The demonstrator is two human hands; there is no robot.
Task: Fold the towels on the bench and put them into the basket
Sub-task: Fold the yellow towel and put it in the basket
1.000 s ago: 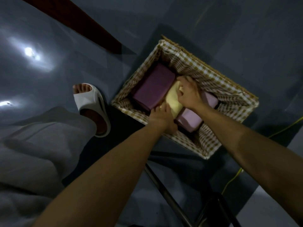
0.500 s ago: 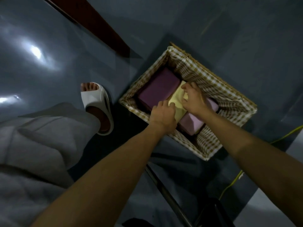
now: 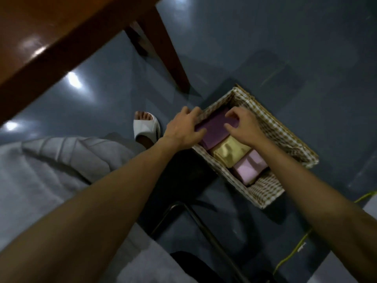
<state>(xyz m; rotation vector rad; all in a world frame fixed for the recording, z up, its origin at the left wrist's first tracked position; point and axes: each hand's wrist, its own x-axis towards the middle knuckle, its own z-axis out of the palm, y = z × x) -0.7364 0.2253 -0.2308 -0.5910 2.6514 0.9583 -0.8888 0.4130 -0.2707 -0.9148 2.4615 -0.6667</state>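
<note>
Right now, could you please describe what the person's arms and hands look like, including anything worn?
The left hand and right hand are bare: no gloves, no rings visible in the dim light. Both forearms are uncovered to the frame edge, without sleeves, watch or bracelet.

Off the folded pale-yellow cloth towel (image 3: 230, 153), onto the folded dark-purple cloth towel (image 3: 214, 130) — left hand (image 3: 183, 129) at its end, right hand (image 3: 242, 127) on top.

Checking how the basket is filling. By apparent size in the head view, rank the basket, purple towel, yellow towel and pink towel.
1. basket
2. purple towel, though partly covered
3. yellow towel and pink towel: look alike, left unranked
</note>
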